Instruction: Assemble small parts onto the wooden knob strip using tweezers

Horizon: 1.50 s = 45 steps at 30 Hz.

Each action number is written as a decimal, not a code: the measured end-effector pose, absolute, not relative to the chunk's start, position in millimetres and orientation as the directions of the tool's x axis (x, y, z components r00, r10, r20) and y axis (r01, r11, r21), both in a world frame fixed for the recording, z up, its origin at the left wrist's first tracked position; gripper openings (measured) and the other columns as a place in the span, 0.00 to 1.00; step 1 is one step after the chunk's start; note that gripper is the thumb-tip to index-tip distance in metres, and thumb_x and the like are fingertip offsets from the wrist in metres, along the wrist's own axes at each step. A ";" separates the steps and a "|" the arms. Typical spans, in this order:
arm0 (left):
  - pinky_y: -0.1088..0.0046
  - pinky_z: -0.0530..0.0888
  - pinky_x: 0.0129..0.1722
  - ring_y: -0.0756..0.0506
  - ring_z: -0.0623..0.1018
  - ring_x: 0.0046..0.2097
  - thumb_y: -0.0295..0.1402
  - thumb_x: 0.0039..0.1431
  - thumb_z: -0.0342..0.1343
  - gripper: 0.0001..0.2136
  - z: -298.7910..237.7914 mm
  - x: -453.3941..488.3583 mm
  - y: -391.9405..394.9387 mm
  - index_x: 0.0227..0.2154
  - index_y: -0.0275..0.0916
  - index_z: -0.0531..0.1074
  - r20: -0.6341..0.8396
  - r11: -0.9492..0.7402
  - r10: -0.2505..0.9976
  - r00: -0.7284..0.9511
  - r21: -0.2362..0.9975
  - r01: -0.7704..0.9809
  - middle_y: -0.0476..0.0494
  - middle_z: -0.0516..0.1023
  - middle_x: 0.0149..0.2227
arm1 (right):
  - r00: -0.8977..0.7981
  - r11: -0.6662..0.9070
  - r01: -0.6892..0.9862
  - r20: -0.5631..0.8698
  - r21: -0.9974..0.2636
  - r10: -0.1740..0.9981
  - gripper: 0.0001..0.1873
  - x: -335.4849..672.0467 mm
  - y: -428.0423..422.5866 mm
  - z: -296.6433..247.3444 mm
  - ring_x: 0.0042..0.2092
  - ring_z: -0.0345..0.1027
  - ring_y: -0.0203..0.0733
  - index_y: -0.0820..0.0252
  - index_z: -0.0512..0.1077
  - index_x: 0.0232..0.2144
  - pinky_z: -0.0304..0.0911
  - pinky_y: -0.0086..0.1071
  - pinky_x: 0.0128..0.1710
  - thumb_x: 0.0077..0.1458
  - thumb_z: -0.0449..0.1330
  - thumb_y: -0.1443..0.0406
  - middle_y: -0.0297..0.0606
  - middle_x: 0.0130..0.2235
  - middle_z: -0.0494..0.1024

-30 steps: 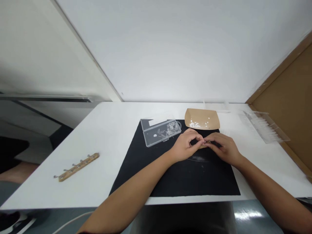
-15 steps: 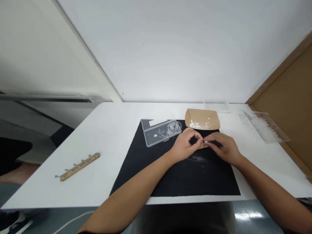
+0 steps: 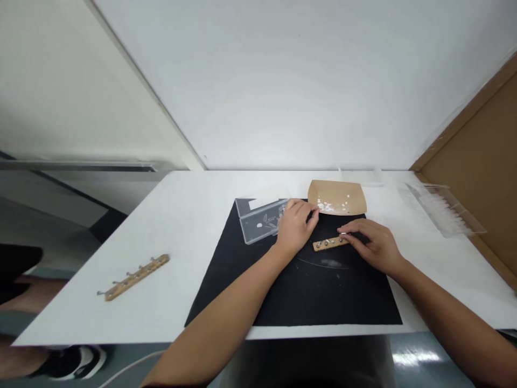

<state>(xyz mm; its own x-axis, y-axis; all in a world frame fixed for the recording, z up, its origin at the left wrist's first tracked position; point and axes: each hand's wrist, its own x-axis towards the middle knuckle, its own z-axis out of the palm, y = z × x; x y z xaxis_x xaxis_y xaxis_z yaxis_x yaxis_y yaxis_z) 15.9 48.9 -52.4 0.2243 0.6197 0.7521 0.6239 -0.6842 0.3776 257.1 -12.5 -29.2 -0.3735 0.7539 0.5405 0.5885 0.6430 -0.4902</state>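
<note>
My left hand (image 3: pixel 297 223) reaches to the left corner of a brown paper tray (image 3: pixel 339 194), its thumb and forefinger close together beside small white pieces (image 3: pixel 326 206). Whether something is between those fingertips cannot be made out. My right hand (image 3: pixel 371 242) pinches a small shiny piece (image 3: pixel 343 234), pale on top, over the right end of a short wooden strip (image 3: pixel 332 243). Several round metal studs stand along that strip, which lies on a black mat (image 3: pixel 323 296). Under the left hand, partly covered, is an open clear plastic case (image 3: pixel 258 229) with clear nail tips.
Another wooden strip (image 3: pixel 137 277) with metal posts lies on the white table (image 3: pixel 181 215) at left. Clear packs of pale pieces (image 3: pixel 440 210) lie at right by a brown board (image 3: pixel 476 161). A wall rises behind. Another person's leg and shoe (image 3: pixel 76 361) show at lower left.
My left hand has left the right hand's fingertips and moved up and left to the paper tray, uncovering the wooden strip. The right hand stays in place, still pinching.
</note>
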 end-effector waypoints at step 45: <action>0.62 0.76 0.47 0.39 0.74 0.47 0.41 0.67 0.59 0.10 -42.2 6.3 36.5 0.39 0.39 0.76 0.415 -0.891 0.450 0.791 0.268 0.366 0.41 0.79 0.36 | -0.409 0.646 0.550 0.503 -0.530 0.761 0.06 256.4 -0.8 -40.8 0.41 0.73 0.46 0.52 0.79 0.36 0.69 0.43 0.44 0.65 0.67 0.59 0.37 0.35 0.80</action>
<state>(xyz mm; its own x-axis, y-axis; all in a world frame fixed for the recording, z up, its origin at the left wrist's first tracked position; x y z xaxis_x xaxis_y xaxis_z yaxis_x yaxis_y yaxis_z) 6.3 36.5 -42.2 0.7909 0.4500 0.4147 0.3662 -0.8910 0.2684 256.4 -0.8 -40.8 -0.4090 0.7611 0.5035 0.5496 0.6459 -0.5299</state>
